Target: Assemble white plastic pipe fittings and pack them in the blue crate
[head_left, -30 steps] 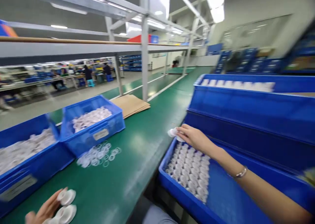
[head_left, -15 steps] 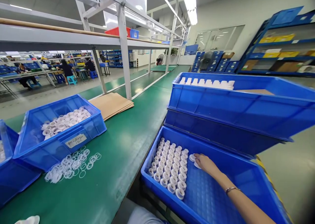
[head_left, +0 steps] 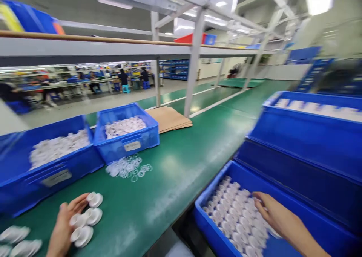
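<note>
My left hand (head_left: pixel 66 223) is cupped beside several white flanged plastic collars (head_left: pixel 82 236) on the green tabletop. Its fingers are apart, and the fingertips reach the farthest collar; a firm grip does not show. At the right, my right hand (head_left: pixel 275 213) hangs over a blue crate (head_left: pixel 207 221), at the edge of closely packed rows of white collars (head_left: pixel 236 211). Its thumb and forefinger are apart with nothing visible between them, though the hand is slightly blurred. A white piece partly shows beneath it.
Two blue bins (head_left: pixel 70 174) of white parts stand at the left. Thin white rings (head_left: pixel 127 167) lie scattered before them, with cardboard sheets (head_left: pixel 169 119) behind. More collars (head_left: pixel 17 242) lie at lower left. Stacked blue crates (head_left: pixel 311 136) rise behind the right crate. A shelf post (head_left: pixel 194 61) stands ahead.
The view has swung left, bringing my left hand and the tabletop collars into sight. My right hand has moved off the pieces it was touching, and more collars now stand beside the rows.
</note>
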